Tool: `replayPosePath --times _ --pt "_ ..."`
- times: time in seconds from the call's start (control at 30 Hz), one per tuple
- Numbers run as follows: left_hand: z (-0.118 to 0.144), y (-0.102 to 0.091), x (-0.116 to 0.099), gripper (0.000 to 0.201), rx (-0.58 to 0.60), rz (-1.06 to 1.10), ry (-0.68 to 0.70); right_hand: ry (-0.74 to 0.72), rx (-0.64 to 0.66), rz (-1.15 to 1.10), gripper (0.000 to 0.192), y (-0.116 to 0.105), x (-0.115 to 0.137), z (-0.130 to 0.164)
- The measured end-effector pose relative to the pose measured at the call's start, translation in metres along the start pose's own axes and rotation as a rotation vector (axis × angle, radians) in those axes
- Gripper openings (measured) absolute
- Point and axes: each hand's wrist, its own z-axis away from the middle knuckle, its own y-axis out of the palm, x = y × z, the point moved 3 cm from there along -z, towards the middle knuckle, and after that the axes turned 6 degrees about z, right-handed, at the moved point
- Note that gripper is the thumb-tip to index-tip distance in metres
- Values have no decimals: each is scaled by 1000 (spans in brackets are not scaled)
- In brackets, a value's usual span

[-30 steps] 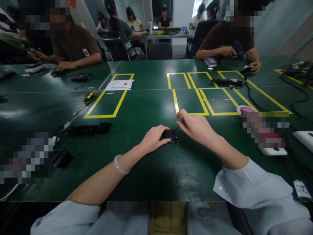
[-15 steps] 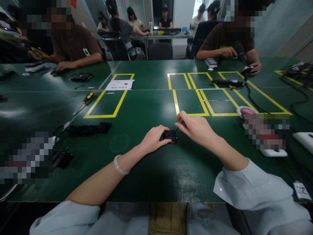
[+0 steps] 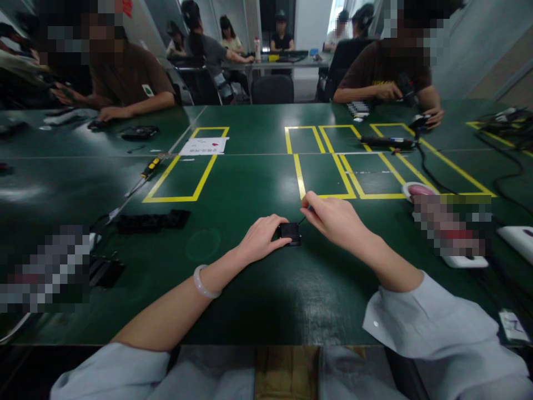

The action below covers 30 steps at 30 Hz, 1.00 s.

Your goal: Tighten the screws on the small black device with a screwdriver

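A small black box-shaped part (image 3: 288, 232) rests on the green table (image 3: 266, 305) in front of me. My left hand (image 3: 263, 238) is closed on it from the left, fingers along its far side and thumb at the near side. To the right, my right hand (image 3: 333, 219) pinches a thin dark piece (image 3: 303, 218) between thumb and forefinger. That piece slants down towards the box's far right corner. Whether it is a tool shaft or a cord I cannot tell, and its upper end is hidden in my fingers.
A black block-like strip (image 3: 152, 220) and a yellow-black screwdriver (image 3: 150, 166) lie left. Yellow tape (image 3: 172, 198) marks rectangles. A paper sheet (image 3: 205, 145) lies beyond. On the right are a white-edged device (image 3: 466, 261) and a black cable (image 3: 427, 164). Several people sit across the table.
My right hand stays by the black box with only a very slight shift of the fingers. The left hand keeps its hold. The whole view has tilted a little.
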Motion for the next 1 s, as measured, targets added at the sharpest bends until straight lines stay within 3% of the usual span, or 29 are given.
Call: replayPosePath --times 0.8,1.0 --pt "1 0 0 39 -3 22 10 -11 19 21 23 -4 2 0" --pt "0 -1 -1 40 -1 27 14 -28 -33 -31 21 -4 3 2"
